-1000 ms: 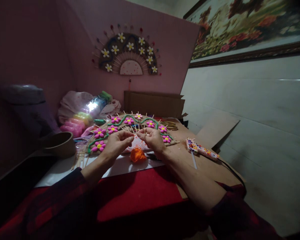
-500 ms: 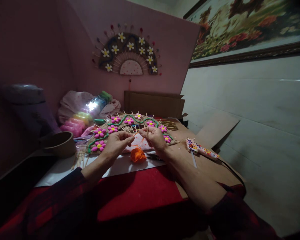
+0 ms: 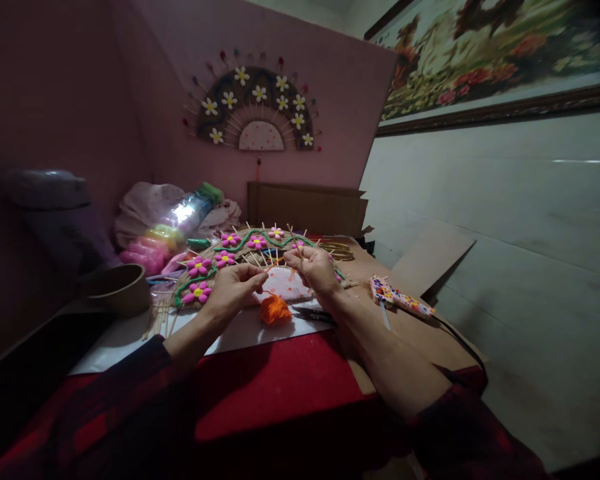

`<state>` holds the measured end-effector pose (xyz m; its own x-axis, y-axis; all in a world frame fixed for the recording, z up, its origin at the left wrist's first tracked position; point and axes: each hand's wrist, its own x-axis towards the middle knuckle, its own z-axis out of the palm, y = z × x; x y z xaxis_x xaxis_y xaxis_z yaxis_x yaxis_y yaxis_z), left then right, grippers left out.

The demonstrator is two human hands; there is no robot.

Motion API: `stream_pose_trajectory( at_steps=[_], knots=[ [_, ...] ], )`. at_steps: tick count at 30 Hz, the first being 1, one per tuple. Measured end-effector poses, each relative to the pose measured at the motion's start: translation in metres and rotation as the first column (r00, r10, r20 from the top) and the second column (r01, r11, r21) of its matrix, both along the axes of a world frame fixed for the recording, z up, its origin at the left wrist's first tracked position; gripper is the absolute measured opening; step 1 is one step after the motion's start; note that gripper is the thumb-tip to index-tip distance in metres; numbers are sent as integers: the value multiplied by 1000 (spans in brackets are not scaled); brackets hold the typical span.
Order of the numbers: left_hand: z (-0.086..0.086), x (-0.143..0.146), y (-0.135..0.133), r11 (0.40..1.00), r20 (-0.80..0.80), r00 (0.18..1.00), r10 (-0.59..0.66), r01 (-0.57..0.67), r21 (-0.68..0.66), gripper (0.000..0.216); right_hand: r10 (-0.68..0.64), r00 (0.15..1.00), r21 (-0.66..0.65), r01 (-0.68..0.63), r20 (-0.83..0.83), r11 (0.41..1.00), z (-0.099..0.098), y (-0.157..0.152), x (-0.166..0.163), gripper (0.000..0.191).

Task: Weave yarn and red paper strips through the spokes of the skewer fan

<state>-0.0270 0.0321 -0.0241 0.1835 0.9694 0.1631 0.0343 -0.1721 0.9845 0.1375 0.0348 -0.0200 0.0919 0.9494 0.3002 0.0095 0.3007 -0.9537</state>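
Note:
My left hand (image 3: 234, 288) is closed in a pinch on a strand of orange yarn. The strand runs across to my right hand (image 3: 316, 270), whose fingers are closed round a thin brown stick (image 3: 292, 235) pointing up and left. A small ball of orange yarn (image 3: 276, 311) lies below, between my wrists. Behind both hands is a fan-shaped piece (image 3: 193, 283) covered in tan twine, with pink flowers, a green wavy cord and stick ends along its rim. Its pale spotted centre (image 3: 283, 283) is partly hidden by my hands. Dark scissors (image 3: 313, 314) lie beside the yarn ball.
A flower-patterned glue gun (image 3: 400, 298) lies on brown board at right, its cable trailing forward. Loose sticks (image 3: 159, 319) and a brown round pot (image 3: 120, 290) are at left. Colourful wrapped packs (image 3: 165, 233) sit behind. A finished-looking fan (image 3: 260, 79) hangs on the pink panel.
My right hand has shifted slightly right and turned, so the stick now shows above its fingers. My left hand keeps its pinch almost in place. More of the scissors shows.

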Motion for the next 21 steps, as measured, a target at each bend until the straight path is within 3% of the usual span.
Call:
stream_pose_trajectory(
  at_steps=[6,10,14,18,21],
  knots=[
    [-8,1,4,1000,3,1000,-29,29,1,23,-14,998,-29,15,53,999,3,-3,9,35],
    [-10,3,2,998,-3,998,-60,60,37,25,-49,972,-33,59,228,998,2,-10,25,29],
    [-11,8,-2,979,-99,992,-84,100,176,18,-122,913,10,128,389,992,5,-20,41,23],
    [-11,11,-3,922,-232,973,2,88,377,8,-156,840,38,160,520,986,4,-22,51,22],
    [-12,11,-2,880,-281,958,61,82,468,7,-118,766,-13,163,632,987,-8,-18,53,17]
  ],
)
